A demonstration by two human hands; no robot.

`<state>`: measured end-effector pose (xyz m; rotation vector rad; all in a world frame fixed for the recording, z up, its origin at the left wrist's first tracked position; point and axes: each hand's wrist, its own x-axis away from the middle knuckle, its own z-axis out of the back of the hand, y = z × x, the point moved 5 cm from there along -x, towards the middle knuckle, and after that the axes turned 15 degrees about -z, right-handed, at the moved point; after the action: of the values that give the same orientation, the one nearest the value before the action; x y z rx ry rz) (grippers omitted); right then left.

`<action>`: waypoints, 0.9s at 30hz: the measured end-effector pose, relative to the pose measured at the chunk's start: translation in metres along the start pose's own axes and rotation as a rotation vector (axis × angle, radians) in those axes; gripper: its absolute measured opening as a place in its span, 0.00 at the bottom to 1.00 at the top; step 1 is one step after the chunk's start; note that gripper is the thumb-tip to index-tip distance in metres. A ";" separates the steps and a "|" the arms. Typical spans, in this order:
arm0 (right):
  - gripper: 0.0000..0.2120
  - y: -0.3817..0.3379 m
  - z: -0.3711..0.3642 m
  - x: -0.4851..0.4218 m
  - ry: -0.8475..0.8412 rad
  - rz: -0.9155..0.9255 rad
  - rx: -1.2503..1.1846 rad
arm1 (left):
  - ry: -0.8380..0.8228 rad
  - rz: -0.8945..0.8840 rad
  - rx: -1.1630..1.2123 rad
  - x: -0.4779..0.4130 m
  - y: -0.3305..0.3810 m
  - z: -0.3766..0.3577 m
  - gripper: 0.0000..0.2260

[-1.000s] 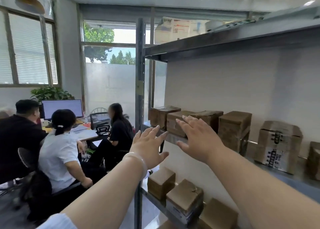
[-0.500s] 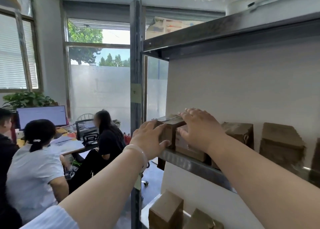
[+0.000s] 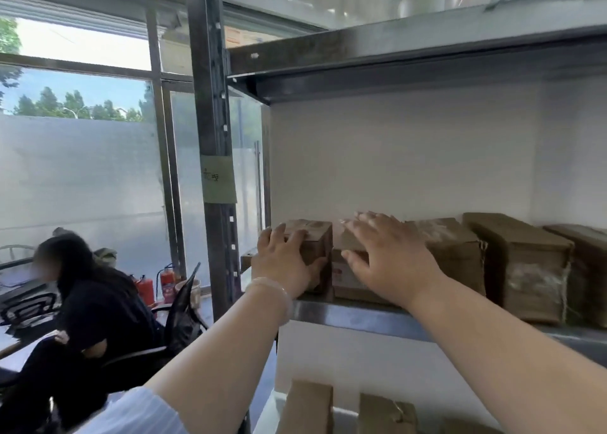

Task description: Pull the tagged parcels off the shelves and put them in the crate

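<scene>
Clamping my left hand [image 3: 285,263] round small brown cardboard parcel [image 3: 316,236] at left end of grey metal shelf [image 3: 354,315], thumb low, fingers over top, ready to pull. Meanwhile my right hand [image 3: 391,263] flat, fingers spread, over neighbouring brown box [image 3: 348,281], gripping nothing; likely steadying row. No crate in view.

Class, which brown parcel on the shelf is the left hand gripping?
The leftmost parcel, at the end of the shelf beside the post: the left hand curls round it; the right hand lies flat on its neighbour.

1 wide head-worn view — facing forward, close up to the metal shelf [image 3: 354,317] at about its height.
</scene>
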<state>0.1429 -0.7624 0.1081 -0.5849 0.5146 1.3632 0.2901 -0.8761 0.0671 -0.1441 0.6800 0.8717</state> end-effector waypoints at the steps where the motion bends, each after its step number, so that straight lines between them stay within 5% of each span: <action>1: 0.26 -0.003 -0.002 0.005 0.005 -0.015 0.003 | 0.031 -0.003 0.018 0.001 -0.002 -0.001 0.31; 16: 0.27 -0.015 -0.004 0.028 0.051 -0.314 -0.125 | 0.603 -0.335 0.215 0.036 0.000 0.068 0.26; 20: 0.28 -0.020 0.002 0.020 -0.029 -0.439 -0.384 | 0.717 -0.377 0.384 0.047 0.015 0.091 0.27; 27: 0.12 -0.041 0.025 0.022 -0.047 -0.405 -1.202 | 0.742 -0.169 0.969 0.067 0.034 0.087 0.19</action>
<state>0.1871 -0.7335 0.1163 -1.5186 -0.5298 1.1784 0.3374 -0.7766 0.1002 0.3653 1.6875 0.2272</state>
